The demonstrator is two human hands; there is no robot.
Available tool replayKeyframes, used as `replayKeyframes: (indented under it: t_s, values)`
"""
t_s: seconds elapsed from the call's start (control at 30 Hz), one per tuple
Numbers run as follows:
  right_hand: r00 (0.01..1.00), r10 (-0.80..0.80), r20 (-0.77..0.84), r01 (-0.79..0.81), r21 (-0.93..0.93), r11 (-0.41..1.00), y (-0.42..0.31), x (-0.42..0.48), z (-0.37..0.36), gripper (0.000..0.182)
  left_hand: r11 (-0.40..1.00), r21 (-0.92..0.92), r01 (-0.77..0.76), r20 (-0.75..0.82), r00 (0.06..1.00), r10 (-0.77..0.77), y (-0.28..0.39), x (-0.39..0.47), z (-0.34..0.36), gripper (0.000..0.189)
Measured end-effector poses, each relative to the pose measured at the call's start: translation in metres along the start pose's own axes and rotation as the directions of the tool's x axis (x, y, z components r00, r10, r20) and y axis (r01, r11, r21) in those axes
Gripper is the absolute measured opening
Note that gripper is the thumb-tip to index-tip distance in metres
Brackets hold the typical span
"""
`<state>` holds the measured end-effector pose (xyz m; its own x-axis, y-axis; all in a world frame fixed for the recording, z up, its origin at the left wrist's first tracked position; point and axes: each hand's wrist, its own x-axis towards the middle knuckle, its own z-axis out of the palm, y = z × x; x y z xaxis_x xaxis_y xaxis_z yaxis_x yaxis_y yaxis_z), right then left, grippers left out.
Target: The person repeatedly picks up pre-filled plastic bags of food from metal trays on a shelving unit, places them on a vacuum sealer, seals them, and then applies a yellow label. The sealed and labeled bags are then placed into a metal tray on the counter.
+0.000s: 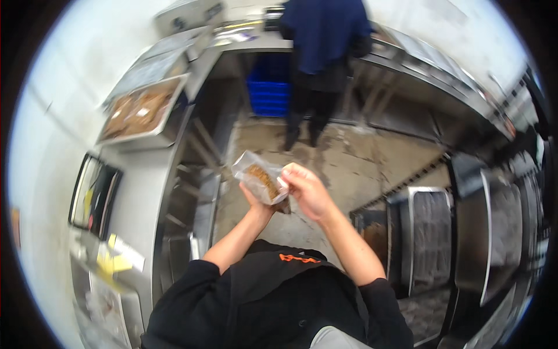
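A clear plastic bag (262,178) with brown, crumbly-looking contents is held in front of me at waist height, over the floor. My left hand (255,198) cups it from below and behind, so most of those fingers are hidden by the bag. With thumb and fingers, my right hand (307,192) pinches the bag's right edge. A darker brown part shows under the lower end of the bag, close to my left wrist. Blur keeps me from telling exactly what the contents are.
Along the left runs a steel counter (135,187) with a tray of brown bagged items (141,111) and a black-framed device (95,196). Ahead, a person in dark clothes (327,65) stands at a counter beside blue crates (268,89). On the right are racks holding trays (430,240).
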<state>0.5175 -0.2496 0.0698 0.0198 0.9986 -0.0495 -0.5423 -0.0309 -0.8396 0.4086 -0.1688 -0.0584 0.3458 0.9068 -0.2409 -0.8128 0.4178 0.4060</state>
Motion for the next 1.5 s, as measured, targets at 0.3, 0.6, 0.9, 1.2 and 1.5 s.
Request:
replayKeyframes:
  t_s: [0.3,0.6,0.9,1.2,1.5]
  values:
    - [0.619,0.418,0.665,-0.257,-0.331,0.908,0.059,0.213,0.2,0.008,0.668,0.472,-0.575,-0.259,0.634,0.729,0.271,-0.008,-0.1,0.041]
    - [0.408,0.585,0.701,0.06,-0.66,0.749,0.161,0.343,0.364,0.01,0.491,0.812,-0.316,0.238,0.947,0.215,0.464,-0.078,-0.115,0.011]
    - [0.019,0.769,0.639,0.276,-0.743,0.61,0.23,0.354,0.429,0.012,-0.137,0.968,0.213,0.096,0.192,0.977,0.542,-0.08,-0.163,0.013]
    - [0.378,-0.158,0.912,0.88,-0.301,0.367,0.326,0.405,0.469,0.015,0.506,0.854,-0.119,-0.331,0.625,0.706,0.544,-0.122,-0.135,0.022]
    - [0.311,0.238,0.92,0.742,-0.391,0.544,0.243,0.356,0.48,0.018,0.386,0.919,0.077,-0.375,0.466,0.801,0.587,-0.144,-0.14,0.038]
